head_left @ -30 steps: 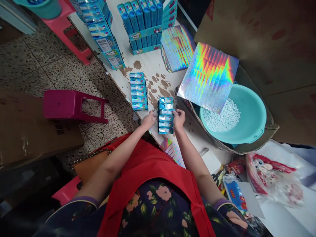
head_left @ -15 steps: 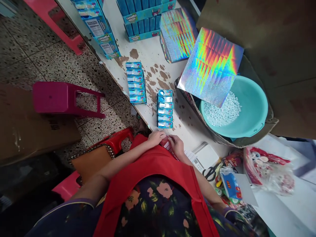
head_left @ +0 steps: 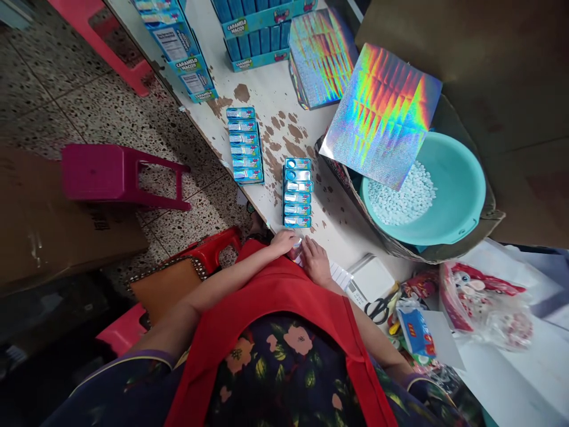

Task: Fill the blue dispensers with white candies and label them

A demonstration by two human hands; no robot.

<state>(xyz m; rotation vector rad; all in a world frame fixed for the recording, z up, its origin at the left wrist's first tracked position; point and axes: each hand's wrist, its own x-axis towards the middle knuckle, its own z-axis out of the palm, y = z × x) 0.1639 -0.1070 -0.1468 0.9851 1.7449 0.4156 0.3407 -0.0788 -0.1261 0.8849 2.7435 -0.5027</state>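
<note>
My left hand (head_left: 284, 241) and my right hand (head_left: 315, 261) lie close together at the near edge of the white table (head_left: 267, 101), both on a strip of shiny stickers (head_left: 338, 274) that runs to the right. The left fingers curl down onto its end; the right hand lies flatter on it with fingers together. Just beyond my hands stands a row of small blue candy boxes (head_left: 297, 193). A second row of blue boxes (head_left: 244, 144) lies further left on the table.
A teal basin (head_left: 457, 196) of white pellets sits right, partly under a holographic sheet (head_left: 382, 112). Stacked blue display cartons (head_left: 258, 29) and a holographic pad (head_left: 320, 56) stand at the back. A small scale (head_left: 371, 276), scissors (head_left: 380, 307), bags lie right. A magenta stool (head_left: 111, 178) stands left.
Both hands left the sides of the near row of boxes and drew back to the sticker strip at the table's edge. The view tilted down slightly.
</note>
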